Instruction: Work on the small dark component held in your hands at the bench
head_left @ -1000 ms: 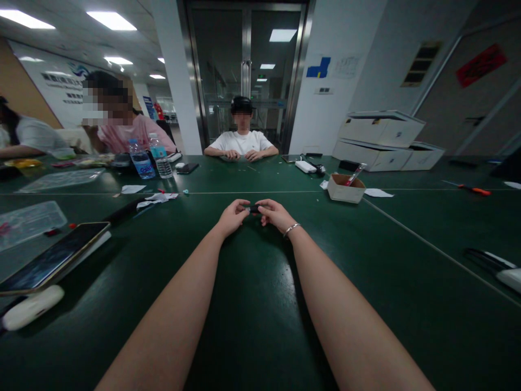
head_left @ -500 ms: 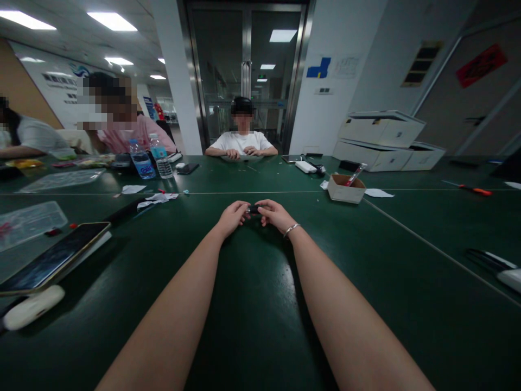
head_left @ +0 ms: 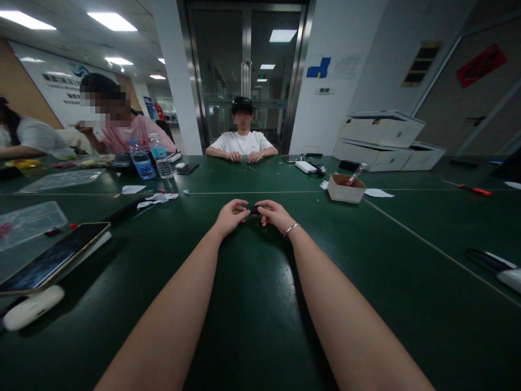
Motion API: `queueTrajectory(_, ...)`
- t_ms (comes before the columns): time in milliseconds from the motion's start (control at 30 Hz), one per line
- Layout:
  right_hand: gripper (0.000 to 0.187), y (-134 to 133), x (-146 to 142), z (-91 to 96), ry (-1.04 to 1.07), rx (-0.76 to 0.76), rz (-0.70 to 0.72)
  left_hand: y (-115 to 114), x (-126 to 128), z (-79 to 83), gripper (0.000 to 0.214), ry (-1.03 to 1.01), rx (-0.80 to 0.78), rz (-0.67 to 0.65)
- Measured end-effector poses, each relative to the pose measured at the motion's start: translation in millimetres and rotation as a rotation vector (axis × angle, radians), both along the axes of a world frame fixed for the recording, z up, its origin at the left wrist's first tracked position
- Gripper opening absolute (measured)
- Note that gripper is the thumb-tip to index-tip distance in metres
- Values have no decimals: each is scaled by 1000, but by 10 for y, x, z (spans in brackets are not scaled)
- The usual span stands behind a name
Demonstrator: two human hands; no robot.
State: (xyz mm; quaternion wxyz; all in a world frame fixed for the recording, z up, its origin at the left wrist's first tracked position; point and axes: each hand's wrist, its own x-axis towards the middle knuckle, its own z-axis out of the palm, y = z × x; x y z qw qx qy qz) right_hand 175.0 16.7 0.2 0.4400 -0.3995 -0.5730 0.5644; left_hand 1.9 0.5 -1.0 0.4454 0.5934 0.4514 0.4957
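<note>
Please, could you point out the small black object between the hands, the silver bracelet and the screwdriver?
Small black object (head_left: 254,209): head view, its visible middle.
Silver bracelet (head_left: 291,229): head view, its band.
Orange-handled screwdriver (head_left: 472,189): head view, its handle.

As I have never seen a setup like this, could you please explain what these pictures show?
There is no robot here: one camera, worn on a person's head, looks forward and down at two bare hands. The right hand, with a bracelet at its wrist, holds a small dark object in its fingers. The left hand is beside the object's other end; whether it grips is unclear. The green table also bears a phone, two bottles and a small open box. Another person sits opposite.
</note>
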Motion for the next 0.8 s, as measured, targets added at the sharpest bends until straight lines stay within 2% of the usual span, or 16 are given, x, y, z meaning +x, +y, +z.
queueTrajectory(100,7,-2,-6,1,-39,13,-14,-12,-21,8,35,-26,18,-8)
queueTrajectory(167,13,-5,-3,-1,-77,27,-16,2,-35,-2,32,-30,28,-14)
queueTrajectory(267,13,-20,16,7,-58,46,-6,29,-50,-18,32,-37,29,-4)
queueTrajectory(367,51,-35,27,25,33,59,-13,29,-55,-14,32,-44,5,7)
queueTrajectory(400,55,-35,23,29,40,50,-22,24,-55,-9,32,-46,-3,8)
queueTrajectory(533,24,-21,-8,34,-80,0,-55,6,-52,4,32,-44,-14,2)
queueTrajectory(600,27,-20,-8,33,-89,26,-47,9,-52,2,32,-46,-11,6)
queueTrajectory(700,57,-26,3,34,0,58,-35,20,-53,-9,32,-48,-16,12)
queueTrajectory(733,57,-27,2,34,9,40,-42,25,-54,-14,32,-47,-19,13)
queueTrajectory(800,37,-26,-8,34,-32,-15,-74,32,-56,-23,32,-45,-17,14)
